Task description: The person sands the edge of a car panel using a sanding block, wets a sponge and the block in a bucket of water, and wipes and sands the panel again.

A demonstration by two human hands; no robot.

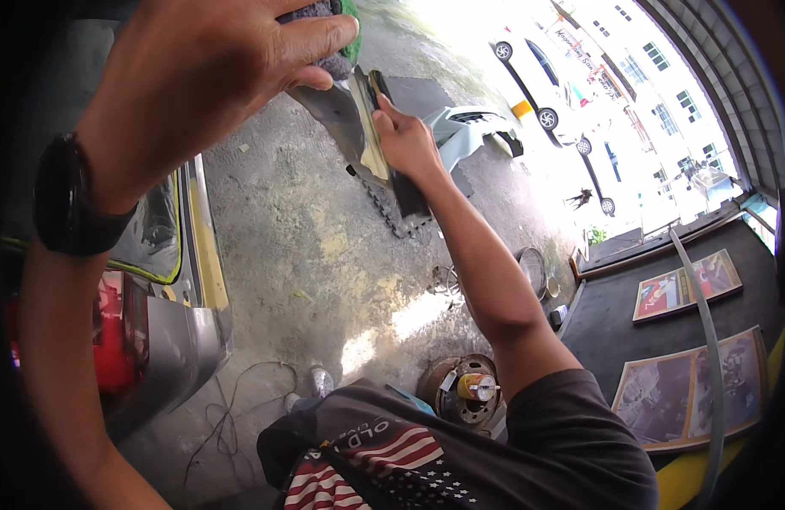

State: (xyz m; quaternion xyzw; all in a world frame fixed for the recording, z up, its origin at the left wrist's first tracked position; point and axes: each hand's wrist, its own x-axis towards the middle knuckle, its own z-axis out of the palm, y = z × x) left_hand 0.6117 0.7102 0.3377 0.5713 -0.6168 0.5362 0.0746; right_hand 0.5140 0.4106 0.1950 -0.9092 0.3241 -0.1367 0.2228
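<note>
At the top of the view my left hand, a black watch on its wrist, holds a grey fuzzy pad with green material. Just below the pad is a long, narrow part with dull grey, cream and black surfaces. My right hand is closed around this part, thumb on top, holding it out over the concrete floor. Whether the pad touches the part I cannot tell, as the left fingers partly hide that spot.
A grey car's rear fills the left. A pale blue bumper piece lies beyond my hands. A wheel rim holding a can and a loose cable are low down. A dark board stands right; parked cars are outside.
</note>
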